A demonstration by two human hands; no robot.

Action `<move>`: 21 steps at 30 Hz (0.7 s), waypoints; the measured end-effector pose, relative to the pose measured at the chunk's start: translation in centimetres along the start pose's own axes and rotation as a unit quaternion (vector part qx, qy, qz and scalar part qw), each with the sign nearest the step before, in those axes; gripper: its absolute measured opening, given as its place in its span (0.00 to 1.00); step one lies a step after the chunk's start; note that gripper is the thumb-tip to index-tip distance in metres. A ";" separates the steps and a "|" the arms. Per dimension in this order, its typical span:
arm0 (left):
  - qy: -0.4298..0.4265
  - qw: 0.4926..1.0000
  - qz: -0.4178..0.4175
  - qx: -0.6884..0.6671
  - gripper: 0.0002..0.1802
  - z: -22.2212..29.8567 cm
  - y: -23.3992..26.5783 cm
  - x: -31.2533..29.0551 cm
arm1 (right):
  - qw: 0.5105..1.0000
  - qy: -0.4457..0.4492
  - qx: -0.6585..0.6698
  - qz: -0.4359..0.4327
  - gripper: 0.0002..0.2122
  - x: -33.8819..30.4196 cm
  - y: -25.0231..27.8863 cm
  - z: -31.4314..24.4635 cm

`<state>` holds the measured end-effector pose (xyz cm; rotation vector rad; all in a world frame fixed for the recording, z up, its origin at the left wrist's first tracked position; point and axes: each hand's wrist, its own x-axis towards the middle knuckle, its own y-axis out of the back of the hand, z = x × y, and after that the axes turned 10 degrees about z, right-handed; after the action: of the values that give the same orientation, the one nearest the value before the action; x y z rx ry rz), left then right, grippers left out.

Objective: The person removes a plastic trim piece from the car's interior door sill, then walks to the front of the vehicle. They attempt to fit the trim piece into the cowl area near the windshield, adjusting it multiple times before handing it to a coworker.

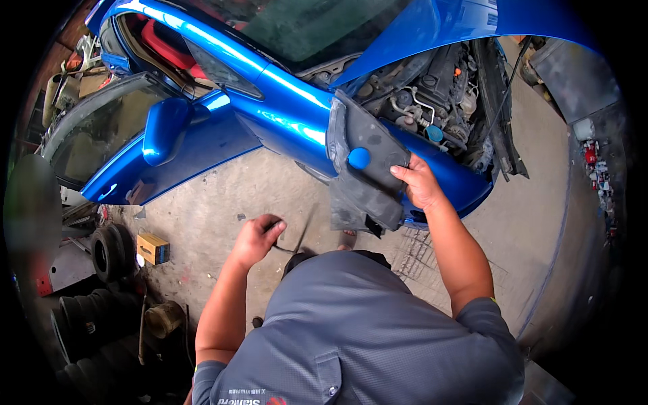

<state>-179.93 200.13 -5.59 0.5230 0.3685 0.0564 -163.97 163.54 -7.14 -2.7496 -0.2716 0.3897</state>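
My right hand (422, 181) grips the edge of a dark grey, dusty plastic panel (379, 138), thumb on its upper face. This panel, which looks like a wheel arch liner, lies along the blue car's front side below the engine bay. A round bright blue spot (359, 158) shows on it; I cannot tell whether it is a cap or paint seen through a hole. In front of my body, my left hand (259, 239) is closed on a thin dark strip (287, 250) that bends upward, its far end blurred. The left hand is apart from the panel.
The blue car's hood (459, 20) is raised over the engine (432, 94). At left the door (182, 152) stands open with its mirror sticking out. Tires (111, 253), a yellow box (152, 249) and a brown bucket (164, 319) are on the left floor. A floor grate (425, 260) lies ahead.
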 end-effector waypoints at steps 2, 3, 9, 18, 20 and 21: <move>0.012 0.997 -0.049 -0.056 0.18 1.3 0.4 1.9 | 1.000 -0.014 -0.013 -0.014 0.23 0.2 -0.5 -0.1; 0.002 0.995 -0.063 -0.082 0.18 2.0 0.4 2.9 | 0.999 -0.021 -0.019 -0.021 0.23 0.2 -0.8 0.0; 0.015 0.952 -0.192 -0.239 0.16 5.8 1.0 7.2 | 0.993 -0.033 -0.105 -0.035 0.24 -0.7 -4.3 0.0; 0.057 0.891 -0.232 -0.387 0.10 0.7 3.2 10.3 | 0.985 -0.034 -0.166 0.029 0.21 -1.2 -11.4 1.2; 0.052 0.881 -0.235 -0.408 0.08 -0.2 4.0 10.6 | 0.986 -0.037 -0.158 0.038 0.20 -0.9 -12.8 1.5; 0.054 0.878 -0.237 -0.412 0.08 -0.5 4.4 10.6 | 0.986 -0.039 -0.154 0.042 0.20 -0.9 -13.4 1.7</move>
<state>-170.05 205.69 -7.30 -0.4284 0.5301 -0.2294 -167.17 176.22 -3.53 -3.0616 -0.2559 0.5179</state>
